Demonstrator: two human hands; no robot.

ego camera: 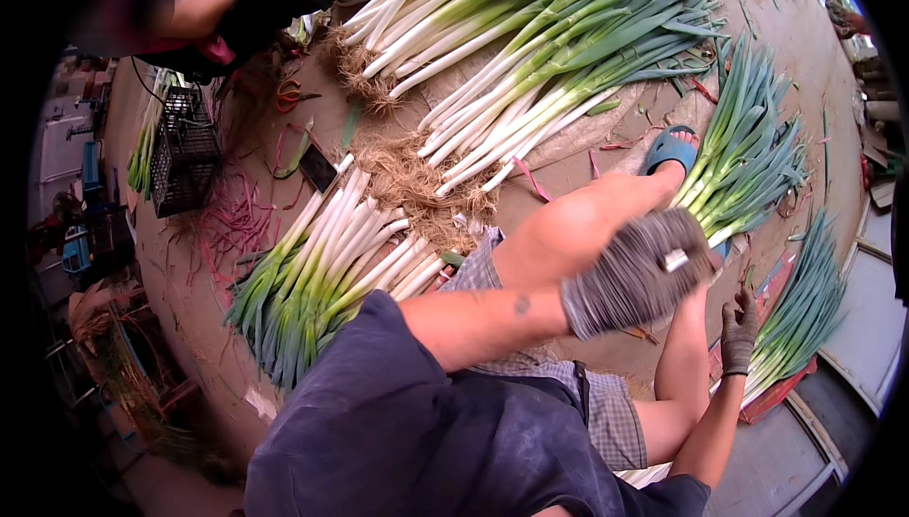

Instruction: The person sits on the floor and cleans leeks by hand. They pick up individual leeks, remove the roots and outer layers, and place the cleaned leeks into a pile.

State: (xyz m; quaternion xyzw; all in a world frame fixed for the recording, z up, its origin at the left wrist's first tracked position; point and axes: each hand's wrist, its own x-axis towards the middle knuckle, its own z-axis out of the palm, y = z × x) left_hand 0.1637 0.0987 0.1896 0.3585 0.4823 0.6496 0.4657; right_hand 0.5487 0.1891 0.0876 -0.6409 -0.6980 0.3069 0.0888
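Note:
My left hand [643, 268], in a grey striped knit glove, is blurred above my knees, beside the lower end of a green-topped leek bundle [753, 140]. A small white thing [675, 259] shows at the glove; the fingers are mostly hidden, so a hold cannot be told. My right hand [739, 329], in a similar glove, has its fingers apart beside leeks [799, 304] lying on a red tray [781, 393]. A large pile of leeks with roots [554, 41] lies ahead, and more rooted leeks [341, 240] lie to my left.
Orange-handled scissors [287, 96], a dark phone [318, 167] and pink ties [234, 219] lie on the floor. A black plastic crate [186, 151] stands at left. Another person [206, 13] sits at upper left. My sandalled foot [671, 150] is between the leek piles.

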